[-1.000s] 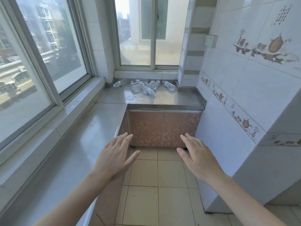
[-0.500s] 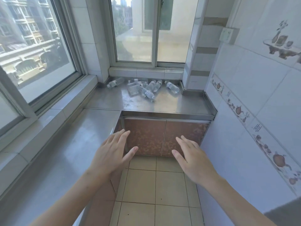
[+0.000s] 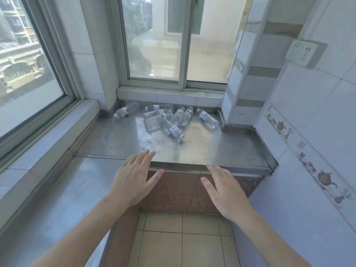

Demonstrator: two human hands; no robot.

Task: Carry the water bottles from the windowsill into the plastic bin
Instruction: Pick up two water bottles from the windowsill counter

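Both hands are out front, palms down, nothing in them. Left hand (image 3: 134, 180) has its fingers loosely spread, tips over the front edge of the steel counter (image 3: 221, 151); right hand (image 3: 225, 191) sits a bit lower, at approx 5 o'clock from the left, fingers loosely together w/ thumb apart, over the cabinet doors (image 3: 173, 189). Probably held that way because the reach for a grab has only begun.

The water bottles (image 3: 173, 120) lie on their sides in a loose pile at 12 o'clock, at the back of the counter, right under the tiled windowsill ledge (image 3: 173, 96). One stray bottle (image 3: 126, 110) lies apart at approx 11 o'clock in the back-left corner; another bottle (image 3: 207, 117) lies off at 1 o'clock near the tiled pillar (image 3: 242, 101). Most overlap, so they look dumped, not placed. Nearest one, w/ cap toward the person, (image 3: 173, 130) seems the easy first pick.

Plastic bin: not in view, so can't tell where the carry ends. Task looks at its start; no bottle lifted yet. Bottles are round and may roll if nudged.
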